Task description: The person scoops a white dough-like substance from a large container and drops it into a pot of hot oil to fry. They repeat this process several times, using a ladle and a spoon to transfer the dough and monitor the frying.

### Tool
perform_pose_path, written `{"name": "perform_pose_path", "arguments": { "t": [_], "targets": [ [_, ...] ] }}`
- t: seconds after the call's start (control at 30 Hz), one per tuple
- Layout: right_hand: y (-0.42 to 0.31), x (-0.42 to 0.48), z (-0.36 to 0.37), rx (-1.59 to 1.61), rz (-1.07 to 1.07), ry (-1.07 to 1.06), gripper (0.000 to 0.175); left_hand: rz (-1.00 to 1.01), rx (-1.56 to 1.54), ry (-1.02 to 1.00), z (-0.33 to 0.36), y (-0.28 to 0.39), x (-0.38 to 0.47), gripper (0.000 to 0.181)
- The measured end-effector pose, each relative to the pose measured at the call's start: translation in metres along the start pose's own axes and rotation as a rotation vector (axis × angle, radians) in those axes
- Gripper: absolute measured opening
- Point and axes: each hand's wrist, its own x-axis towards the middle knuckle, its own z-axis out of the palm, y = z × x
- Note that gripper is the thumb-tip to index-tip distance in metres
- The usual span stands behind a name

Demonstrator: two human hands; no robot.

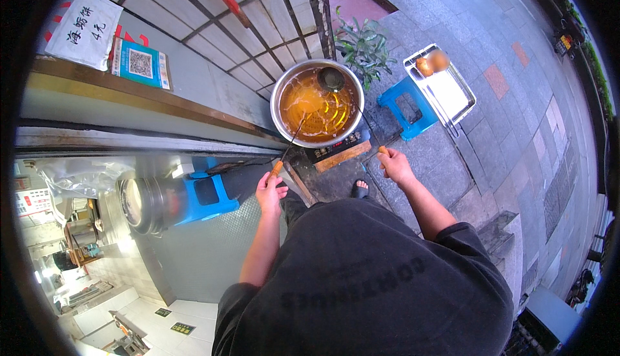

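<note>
My left hand grips the wooden handle of a thin metal utensil. Its dark shaft slants over the rim of a steel pot into amber oil; the submerged end is hard to make out, near a pale orange patch. On the other side, my right hand holds a second wooden handle, with a dark shaft running up to the pot's right rim. Inside the pot's far side is a dark round ladle bowl, apparently on that shaft.
The pot stands on an induction cooker beside a tiled wall. Right of a leafy plant, a blue stool supports a metal tray with fried pieces and tongs. Another blue stool stands left.
</note>
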Motion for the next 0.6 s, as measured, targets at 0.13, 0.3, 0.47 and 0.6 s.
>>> {"name": "perform_pose_path", "arguments": {
  "t": [0.13, 0.3, 0.47, 0.6],
  "targets": [
    [-0.0016, -0.0009, -0.0002, 0.037, -0.006, -0.004, 0.030, 0.005, -0.014, -0.006, -0.0006, -0.0005, 0.0008, 0.048],
    [-0.0036, -0.0017, 0.0003, 0.018, 0.000, 0.016, 0.032, 0.008, -0.012, 0.006, -0.0002, 0.0000, 0.0006, 0.048],
    [-0.0050, -0.0022, -0.0003, 0.030, -0.020, 0.006, 0.032, 0.004, 0.014, 0.033, 0.0005, 0.0008, 0.0006, 0.046],
    [-0.0047, -0.0017, -0.0010, 0.033, 0.000, 0.003, 0.033, 0.013, -0.010, 0.017, -0.0005, -0.0008, 0.0016, 0.045]
  ]
}}
